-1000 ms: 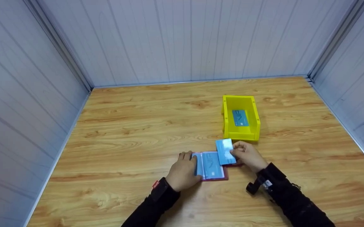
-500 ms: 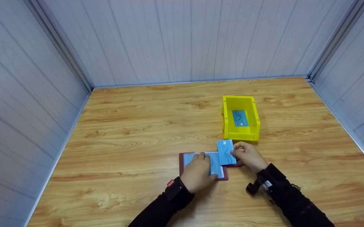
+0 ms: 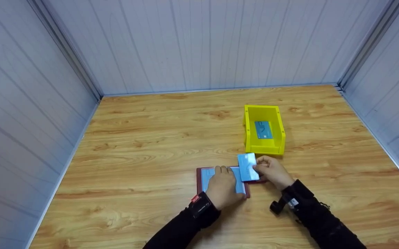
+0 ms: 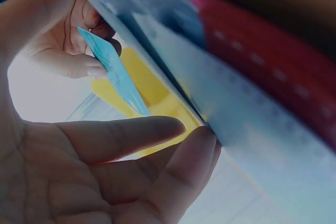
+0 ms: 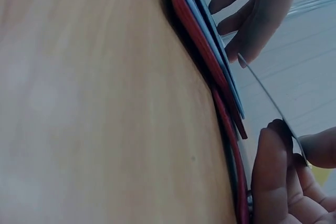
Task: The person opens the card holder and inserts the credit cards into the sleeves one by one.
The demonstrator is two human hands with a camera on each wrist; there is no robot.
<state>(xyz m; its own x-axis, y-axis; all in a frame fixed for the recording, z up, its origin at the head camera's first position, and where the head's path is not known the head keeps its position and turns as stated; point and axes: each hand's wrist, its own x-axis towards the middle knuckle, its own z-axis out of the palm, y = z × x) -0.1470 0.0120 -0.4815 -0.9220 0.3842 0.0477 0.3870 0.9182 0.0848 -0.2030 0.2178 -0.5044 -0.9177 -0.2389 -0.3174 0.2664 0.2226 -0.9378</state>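
Observation:
A dark red card holder [image 3: 199, 180] lies spread on the table, with blue cards in its clear sleeves [image 4: 252, 87]. My left hand [image 3: 222, 188] reaches across the sleeves, fingertips at their far edge and thumb by the near right corner. In the left wrist view its fingertips touch the sleeve edge. My right hand [image 3: 272, 172] pinches a blue card [image 3: 248, 167] between thumb and fingers, over the holder's right part. The right wrist view shows this card [image 5: 268, 93] edge-on and apart from the holder's pages. My left hand covers much of the sleeves.
Just beyond the right hand stands a yellow bin [image 3: 265, 149], its low front towards me. Inside it lies another blue card [image 3: 263, 130] with large letters. Bare wooden table [image 3: 144, 145] extends to the left, and a pale panelled wall [image 3: 199, 45] rises behind.
My left hand has slid right across the sleeves, uncovering the holder's left edge and covering the middle card. The right hand with its card has barely moved; glare on the card shifts.

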